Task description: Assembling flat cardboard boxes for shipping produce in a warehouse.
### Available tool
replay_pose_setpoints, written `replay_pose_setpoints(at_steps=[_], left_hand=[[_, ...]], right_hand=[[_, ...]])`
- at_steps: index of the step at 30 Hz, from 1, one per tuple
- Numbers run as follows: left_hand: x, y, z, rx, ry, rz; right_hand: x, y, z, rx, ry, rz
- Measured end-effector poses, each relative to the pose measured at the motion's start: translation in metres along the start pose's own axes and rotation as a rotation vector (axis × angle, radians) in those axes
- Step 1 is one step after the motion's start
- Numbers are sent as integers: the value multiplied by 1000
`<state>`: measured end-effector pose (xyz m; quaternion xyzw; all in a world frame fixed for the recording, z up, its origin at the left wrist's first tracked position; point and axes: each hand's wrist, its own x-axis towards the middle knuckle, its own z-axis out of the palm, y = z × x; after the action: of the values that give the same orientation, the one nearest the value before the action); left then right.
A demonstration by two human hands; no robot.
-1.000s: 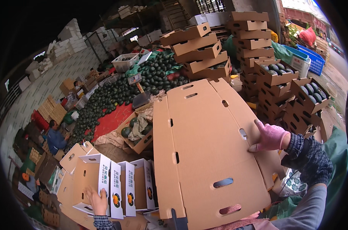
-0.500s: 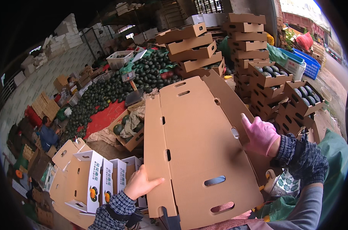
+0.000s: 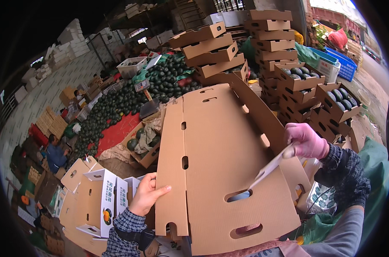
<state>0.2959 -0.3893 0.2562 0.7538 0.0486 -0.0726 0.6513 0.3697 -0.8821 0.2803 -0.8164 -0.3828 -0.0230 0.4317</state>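
Note:
A large brown cardboard box blank [image 3: 233, 141] with oval hand slots lies slanted in front of me. My left hand [image 3: 145, 195], bare, grips its left edge, with the thumb on the top face and the fingers mostly hidden below. My right hand [image 3: 303, 141], in a pink glove, pinches a narrow pale-faced flap [image 3: 269, 168] at the blank's right side. That flap stands up at a slant, its lower tip beside an oval slot near the front edge. Beyond my right hand, the blank's right side wall [image 3: 256, 107] stands folded up.
White printed cartons [image 3: 109, 201] stand at left. Open boxes of dark green squash [image 3: 342, 100] and tall stacks of brown boxes [image 3: 271, 45] rise at right and behind. A squash heap [image 3: 117, 103] covers the floor beyond. A person in blue [image 3: 56, 156] sits far left.
The blank's right wall has swung upward. My right hand has gone from pointing fingers against that side to pinching a raised flap. My left hand has shifted slightly left along with the blank.

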Motion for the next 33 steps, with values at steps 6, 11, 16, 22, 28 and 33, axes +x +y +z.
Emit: replay_pose_setpoints(at_steps=[6,11,16,22,28,33], left_hand=[[11,1,-30,-633,-186,670],[2,7,-6,-529,-253,1094],[-20,10,22,-389,191,865],[-86,-12,60,516,130,874],[-130,-28,61,860,-223,1060],[-128,1,62,635,-203,908]], right_hand=[[-12,1,20,728,560,90],[-33,-18,30,664,429,38],[-40,-42,21,371,281,121],[-70,-51,44,-108,-70,-60],[-95,-77,44,-319,-473,-291],[-79,-74,37,13,-348,-167]])
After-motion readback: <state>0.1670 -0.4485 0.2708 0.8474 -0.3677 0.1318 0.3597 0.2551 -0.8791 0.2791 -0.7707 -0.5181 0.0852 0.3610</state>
